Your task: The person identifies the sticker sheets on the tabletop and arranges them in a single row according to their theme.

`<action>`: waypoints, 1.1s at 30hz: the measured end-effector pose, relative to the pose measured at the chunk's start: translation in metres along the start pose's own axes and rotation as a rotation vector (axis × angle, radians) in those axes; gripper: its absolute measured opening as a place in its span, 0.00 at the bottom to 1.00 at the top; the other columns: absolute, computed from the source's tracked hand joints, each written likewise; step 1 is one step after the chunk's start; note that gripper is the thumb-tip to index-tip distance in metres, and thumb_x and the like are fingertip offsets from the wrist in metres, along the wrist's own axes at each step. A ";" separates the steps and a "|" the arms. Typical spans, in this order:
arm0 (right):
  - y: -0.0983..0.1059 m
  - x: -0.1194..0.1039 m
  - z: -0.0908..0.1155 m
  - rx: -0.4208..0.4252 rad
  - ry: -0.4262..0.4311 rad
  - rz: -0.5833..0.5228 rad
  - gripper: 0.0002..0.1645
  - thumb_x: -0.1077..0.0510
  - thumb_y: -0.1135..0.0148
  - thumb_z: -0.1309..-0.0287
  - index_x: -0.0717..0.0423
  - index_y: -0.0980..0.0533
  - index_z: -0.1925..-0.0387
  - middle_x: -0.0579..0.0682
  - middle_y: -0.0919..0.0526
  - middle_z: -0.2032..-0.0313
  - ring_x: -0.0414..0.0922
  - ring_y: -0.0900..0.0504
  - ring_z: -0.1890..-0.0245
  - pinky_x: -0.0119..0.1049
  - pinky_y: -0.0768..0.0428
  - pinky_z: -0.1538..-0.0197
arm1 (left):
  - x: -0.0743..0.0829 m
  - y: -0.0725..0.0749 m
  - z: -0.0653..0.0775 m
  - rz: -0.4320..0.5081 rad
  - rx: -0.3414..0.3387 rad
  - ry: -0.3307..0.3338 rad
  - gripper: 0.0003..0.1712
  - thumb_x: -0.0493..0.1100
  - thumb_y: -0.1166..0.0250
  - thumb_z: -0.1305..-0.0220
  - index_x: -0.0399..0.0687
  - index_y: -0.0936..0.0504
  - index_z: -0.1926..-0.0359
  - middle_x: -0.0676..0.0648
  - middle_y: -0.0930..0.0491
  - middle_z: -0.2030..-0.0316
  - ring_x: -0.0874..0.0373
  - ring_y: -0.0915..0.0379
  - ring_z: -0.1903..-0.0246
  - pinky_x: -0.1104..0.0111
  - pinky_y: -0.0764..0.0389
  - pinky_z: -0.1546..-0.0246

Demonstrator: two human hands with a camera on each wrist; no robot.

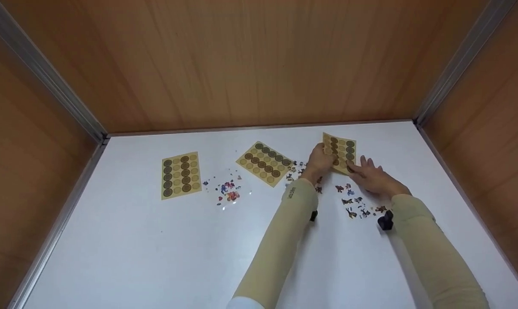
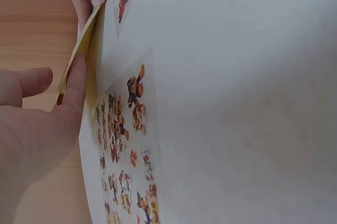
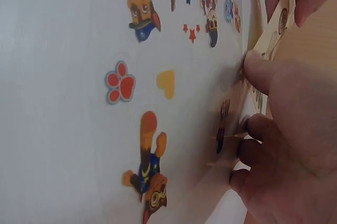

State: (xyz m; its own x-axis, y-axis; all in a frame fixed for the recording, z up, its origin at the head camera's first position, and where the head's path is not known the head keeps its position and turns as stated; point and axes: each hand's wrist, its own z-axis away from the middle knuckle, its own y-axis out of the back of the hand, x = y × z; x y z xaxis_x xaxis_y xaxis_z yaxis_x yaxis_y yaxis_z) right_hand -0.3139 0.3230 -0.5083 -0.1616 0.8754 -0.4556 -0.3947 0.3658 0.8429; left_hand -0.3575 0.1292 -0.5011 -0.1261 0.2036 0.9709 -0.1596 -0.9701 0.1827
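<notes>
A yellow-brown sheet of round stickers [image 1: 342, 143] is held tilted up off the table at the back right. My left hand [image 1: 320, 161] grips its left side, with fingers on both faces of the sheet in the right wrist view. At its lower right corner, my right hand [image 1: 372, 178] pinches the edge between the thumb [image 3: 258, 71] and a finger. The other right fingers spread outward, their tips near the table. Below the hands lie clear sheets of cartoon dog stickers [image 1: 355, 201], one partly hidden by the left forearm.
Two more round-sticker sheets lie on the white table [image 1: 134, 249], one at left [image 1: 182, 176] and one tilted at the middle [image 1: 263, 163]. Between them is a clear sheet of small colourful stickers [image 1: 229, 191]. Wood-grain walls [image 1: 250, 64] close off the back and sides.
</notes>
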 end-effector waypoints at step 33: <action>-0.004 -0.002 0.000 0.036 -0.021 -0.023 0.39 0.41 0.68 0.19 0.57 0.57 0.20 0.72 0.70 0.24 0.71 0.73 0.26 0.69 0.72 0.28 | 0.003 -0.003 0.002 0.037 0.033 -0.001 0.39 0.24 0.43 0.35 0.46 0.38 0.25 0.45 0.18 0.55 0.60 0.21 0.61 0.71 0.21 0.56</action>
State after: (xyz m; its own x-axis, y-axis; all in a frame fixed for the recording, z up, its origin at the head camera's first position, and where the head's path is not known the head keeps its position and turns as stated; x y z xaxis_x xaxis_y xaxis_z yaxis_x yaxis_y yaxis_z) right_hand -0.3119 0.3202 -0.5104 -0.1333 0.8728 -0.4695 -0.3650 0.3972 0.8420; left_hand -0.3559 0.1324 -0.4981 -0.1307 0.1679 0.9771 -0.1226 -0.9807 0.1521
